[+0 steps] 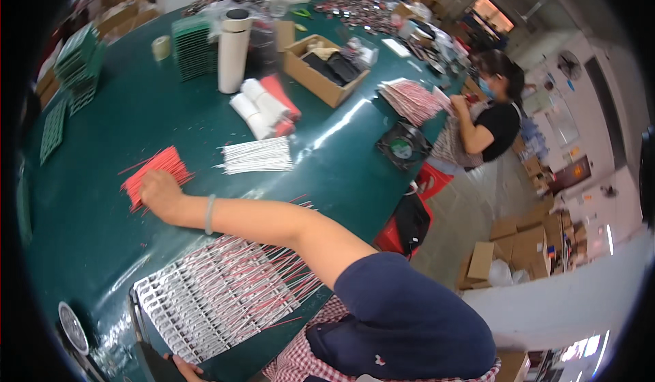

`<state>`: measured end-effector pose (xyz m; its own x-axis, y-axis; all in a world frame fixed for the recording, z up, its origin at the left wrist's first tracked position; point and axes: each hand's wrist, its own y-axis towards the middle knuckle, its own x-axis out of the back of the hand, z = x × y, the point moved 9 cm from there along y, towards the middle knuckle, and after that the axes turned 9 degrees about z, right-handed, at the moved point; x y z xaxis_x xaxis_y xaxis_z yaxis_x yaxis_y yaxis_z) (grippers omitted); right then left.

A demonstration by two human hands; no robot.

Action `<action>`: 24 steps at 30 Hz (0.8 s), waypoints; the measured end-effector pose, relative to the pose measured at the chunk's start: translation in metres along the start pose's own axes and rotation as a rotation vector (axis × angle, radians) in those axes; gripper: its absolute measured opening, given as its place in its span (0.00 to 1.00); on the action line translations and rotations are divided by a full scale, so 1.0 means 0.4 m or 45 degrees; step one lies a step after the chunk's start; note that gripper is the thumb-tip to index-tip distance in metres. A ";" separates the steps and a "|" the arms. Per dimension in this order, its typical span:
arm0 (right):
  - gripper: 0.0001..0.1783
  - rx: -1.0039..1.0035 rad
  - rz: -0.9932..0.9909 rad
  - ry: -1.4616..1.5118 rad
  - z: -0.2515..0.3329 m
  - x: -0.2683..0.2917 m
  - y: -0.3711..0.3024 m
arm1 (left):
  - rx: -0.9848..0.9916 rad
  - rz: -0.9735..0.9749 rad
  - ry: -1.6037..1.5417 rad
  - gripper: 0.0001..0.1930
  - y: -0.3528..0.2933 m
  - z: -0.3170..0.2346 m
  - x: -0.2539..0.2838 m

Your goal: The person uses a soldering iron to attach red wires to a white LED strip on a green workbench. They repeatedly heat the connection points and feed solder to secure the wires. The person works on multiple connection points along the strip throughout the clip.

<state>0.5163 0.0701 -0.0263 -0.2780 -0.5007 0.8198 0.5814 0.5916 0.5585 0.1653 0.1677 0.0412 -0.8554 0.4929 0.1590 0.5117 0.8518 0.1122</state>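
Observation:
My right hand (161, 192) reaches across the table with curled fingers closed on the red wires (169, 164), a loose bundle of thin cut lengths. At the bottom edge, only a few fingers of my left hand (185, 368) show, closed against a dark, long-handled tool (151, 358) whose exact kind I cannot make out. Between the hands lies a panel of small white-and-grey parts in rows (198, 300), with red and white wires running off its right side. A bundle of white wires (258, 155) lies beyond my forearm.
Around these on the green table (89, 198) stand a white thermos (234, 54), rolled white and red bundles (256, 112), a cardboard box (321, 85), stacked green trays (193, 44) and a black fan (402, 145). A round metal-rimmed object (73, 327) is lower left. A co-worker (495, 119) works at the right.

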 end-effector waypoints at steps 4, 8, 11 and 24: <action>0.06 0.047 0.089 -0.004 0.012 -0.027 0.029 | 0.108 0.039 -0.020 0.17 0.017 0.059 0.029; 0.08 0.165 0.242 -0.044 0.041 0.022 0.066 | 0.163 -0.025 0.045 0.17 0.022 0.066 0.059; 0.08 0.313 0.314 -0.173 0.073 0.091 0.071 | 0.108 0.002 -0.034 0.18 0.012 0.035 0.046; 0.11 0.741 1.382 -0.700 0.283 0.029 -0.026 | 0.035 -0.003 -0.188 0.10 -0.001 -0.025 0.065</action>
<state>0.4204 0.1299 -0.0083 -0.2357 0.6227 0.7461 0.3334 0.7729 -0.5398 0.1438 0.1785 0.0551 -0.8600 0.5101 0.0128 0.5093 0.8564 0.0850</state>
